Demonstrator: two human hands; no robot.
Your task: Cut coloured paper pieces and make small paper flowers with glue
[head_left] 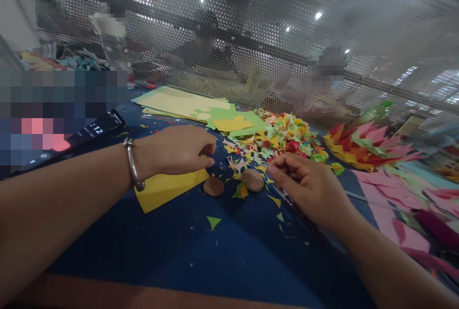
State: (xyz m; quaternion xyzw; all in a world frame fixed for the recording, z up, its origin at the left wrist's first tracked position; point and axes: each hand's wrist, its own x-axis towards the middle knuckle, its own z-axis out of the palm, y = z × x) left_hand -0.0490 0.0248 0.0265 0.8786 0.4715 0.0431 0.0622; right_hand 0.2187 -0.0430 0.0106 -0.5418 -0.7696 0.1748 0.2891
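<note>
My left hand (179, 148), with a metal bangle on the wrist, rests on a yellow paper sheet (163, 189) on the blue table; its fingers are curled and pinched at the sheet's far edge. My right hand (308, 184) is closed around a thin tool whose tip I cannot make out; a dark part runs back beneath the wrist. Between the hands lie two round brown discs (214, 186) (253, 180) and a small folded green-orange paper piece (241, 191). Small coloured paper scraps (247, 153) are scattered just beyond them.
A heap of folded coloured paper pieces (290, 139) lies behind the hands, with yellow and green sheets (190, 103) further back left. Red, orange and pink paper spikes (362, 146) and pink sheets (401, 213) lie right. A phone (86, 132) sits left. A perforated metal screen (272, 41) stands behind.
</note>
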